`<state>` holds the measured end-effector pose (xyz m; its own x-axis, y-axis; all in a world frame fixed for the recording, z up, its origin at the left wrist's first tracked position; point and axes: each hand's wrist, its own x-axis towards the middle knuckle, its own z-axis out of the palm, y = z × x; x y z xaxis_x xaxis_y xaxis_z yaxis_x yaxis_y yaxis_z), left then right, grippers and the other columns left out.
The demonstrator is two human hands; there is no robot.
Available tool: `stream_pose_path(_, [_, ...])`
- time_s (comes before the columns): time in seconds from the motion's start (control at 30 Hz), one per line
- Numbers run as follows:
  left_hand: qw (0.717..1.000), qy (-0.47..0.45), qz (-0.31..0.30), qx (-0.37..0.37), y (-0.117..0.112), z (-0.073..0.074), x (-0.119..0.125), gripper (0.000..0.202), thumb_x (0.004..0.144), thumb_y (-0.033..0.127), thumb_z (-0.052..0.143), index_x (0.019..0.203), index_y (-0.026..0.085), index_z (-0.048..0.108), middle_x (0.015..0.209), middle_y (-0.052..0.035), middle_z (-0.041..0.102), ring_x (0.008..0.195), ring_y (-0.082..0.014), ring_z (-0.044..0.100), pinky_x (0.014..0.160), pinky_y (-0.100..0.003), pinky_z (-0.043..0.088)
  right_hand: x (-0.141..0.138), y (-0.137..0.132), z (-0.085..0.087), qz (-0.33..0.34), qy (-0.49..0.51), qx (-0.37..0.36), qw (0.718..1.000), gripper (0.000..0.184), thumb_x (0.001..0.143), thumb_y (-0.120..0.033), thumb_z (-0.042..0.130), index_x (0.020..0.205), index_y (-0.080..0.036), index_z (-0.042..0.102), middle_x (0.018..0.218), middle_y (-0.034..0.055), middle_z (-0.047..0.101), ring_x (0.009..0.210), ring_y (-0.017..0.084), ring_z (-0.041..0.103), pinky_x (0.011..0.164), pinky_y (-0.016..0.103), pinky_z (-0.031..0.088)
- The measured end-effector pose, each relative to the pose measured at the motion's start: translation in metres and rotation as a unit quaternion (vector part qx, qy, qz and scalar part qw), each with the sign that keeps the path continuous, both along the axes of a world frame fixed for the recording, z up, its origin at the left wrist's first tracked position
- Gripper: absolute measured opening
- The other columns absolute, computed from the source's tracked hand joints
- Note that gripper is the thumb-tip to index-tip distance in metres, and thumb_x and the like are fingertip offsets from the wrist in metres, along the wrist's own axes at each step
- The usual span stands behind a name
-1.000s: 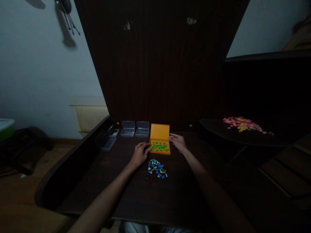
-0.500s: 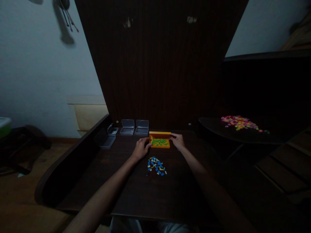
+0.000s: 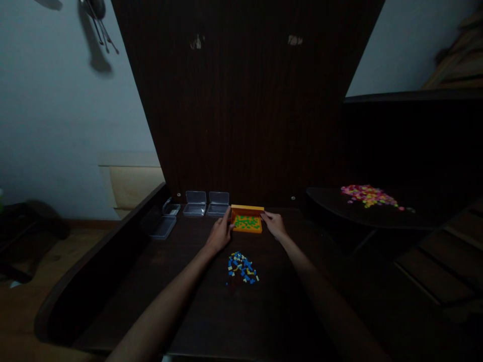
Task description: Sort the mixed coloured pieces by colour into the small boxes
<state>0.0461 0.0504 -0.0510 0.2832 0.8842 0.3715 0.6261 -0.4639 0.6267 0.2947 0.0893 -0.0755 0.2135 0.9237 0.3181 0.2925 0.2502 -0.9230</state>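
An orange box (image 3: 247, 231) stands at the back of the dark table, its far wall or raised lid upright behind its floor. Small green pieces (image 3: 246, 221) lie spread inside. My left hand (image 3: 220, 235) is at the box's left side, thumb at the near corner and fingers stretched along the edge. At the right side, my right hand (image 3: 275, 225) pinches the edge near the far corner. Closer to me lies a loose pile of small blue, white and yellow bricks (image 3: 247, 277), apart from both hands.
Several clear plastic cases with raised lids stand left of the box, including one clear case (image 3: 194, 209) at the back panel (image 3: 241, 115). A raised side board (image 3: 94, 266) bounds the table's left. Pink and yellow pieces (image 3: 370, 196) lie on a dark shelf at right.
The orange box has slid a little away from me, widening the gap to the brick pile. My left fingers have straightened along its side. The camera view has tilted slightly.
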Motion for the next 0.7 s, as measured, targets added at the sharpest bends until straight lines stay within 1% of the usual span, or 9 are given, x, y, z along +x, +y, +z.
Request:
stream_pose_path(0.17, [1.000, 0.011, 0.000, 0.011, 0.004, 0.003, 0.006, 0.072, 0.092, 0.015, 0.051, 0.155, 0.020, 0.017, 0.116, -0.0151, 0.066, 0.108, -0.0242, 0.062, 0.098, -0.041, 0.049, 0.000, 0.000, 0.000, 0.012, -0.007, 0.002, 1.000, 0.040, 0.084, -0.045, 0.059, 0.104, -0.015, 0.076, 0.108, 0.0093, 0.073, 0.102, 0.032, 0.069, 0.092, 0.045, 0.053])
stream_pose_path(0.3, [1.000, 0.018, -0.008, 0.019, 0.008, 0.004, 0.008, 0.075, 0.092, 0.015, 0.049, 0.156, 0.020, 0.011, 0.115, -0.0142, 0.066, 0.107, -0.0237, 0.061, 0.097, -0.041, 0.049, 0.001, 0.000, 0.002, 0.023, -0.011, 0.005, 1.000, 0.047, 0.085, -0.055, 0.057, 0.104, -0.016, 0.077, 0.109, 0.0079, 0.073, 0.105, 0.032, 0.068, 0.094, 0.045, 0.052])
stream_pose_path(0.43, [0.999, 0.019, -0.012, 0.028, 0.011, 0.002, 0.009, 0.075, 0.093, 0.017, 0.049, 0.156, 0.021, 0.010, 0.114, -0.0133, 0.067, 0.106, -0.0234, 0.062, 0.098, -0.042, 0.048, 0.002, -0.003, 0.006, 0.043, -0.016, -0.002, 0.999, 0.062, 0.085, -0.068, 0.050, 0.104, -0.016, 0.076, 0.105, 0.0084, 0.075, 0.104, 0.033, 0.068, 0.095, 0.044, 0.050])
stream_pose_path(0.53, [0.999, 0.014, -0.017, 0.023, 0.012, 0.002, 0.009, 0.074, 0.094, 0.018, 0.050, 0.156, 0.021, 0.010, 0.116, -0.0138, 0.066, 0.108, -0.0240, 0.062, 0.099, -0.042, 0.048, 0.004, -0.003, 0.006, 0.066, -0.007, -0.014, 0.998, 0.073, 0.082, -0.077, 0.046, 0.107, -0.015, 0.075, 0.104, 0.0094, 0.075, 0.105, 0.034, 0.067, 0.095, 0.044, 0.050])
stream_pose_path(0.6, [1.000, 0.011, -0.018, 0.020, 0.012, 0.002, 0.009, 0.074, 0.094, 0.020, 0.051, 0.156, 0.021, 0.011, 0.117, -0.0140, 0.066, 0.110, -0.0245, 0.061, 0.099, -0.043, 0.047, 0.005, -0.002, 0.004, 0.080, 0.010, -0.022, 0.996, 0.076, 0.080, -0.080, 0.047, 0.110, -0.015, 0.074, 0.108, 0.0091, 0.074, 0.108, 0.033, 0.066, 0.096, 0.044, 0.050])
stream_pose_path(0.7, [1.000, 0.010, -0.015, 0.022, 0.010, 0.004, 0.009, 0.077, 0.093, 0.025, 0.055, 0.156, 0.022, 0.012, 0.119, -0.0137, 0.066, 0.112, -0.0253, 0.061, 0.101, -0.043, 0.047, 0.006, 0.002, 0.002, 0.094, 0.036, -0.034, 0.994, 0.074, 0.079, -0.080, 0.049, 0.111, -0.017, 0.074, 0.113, 0.0077, 0.073, 0.113, 0.032, 0.064, 0.100, 0.045, 0.048])
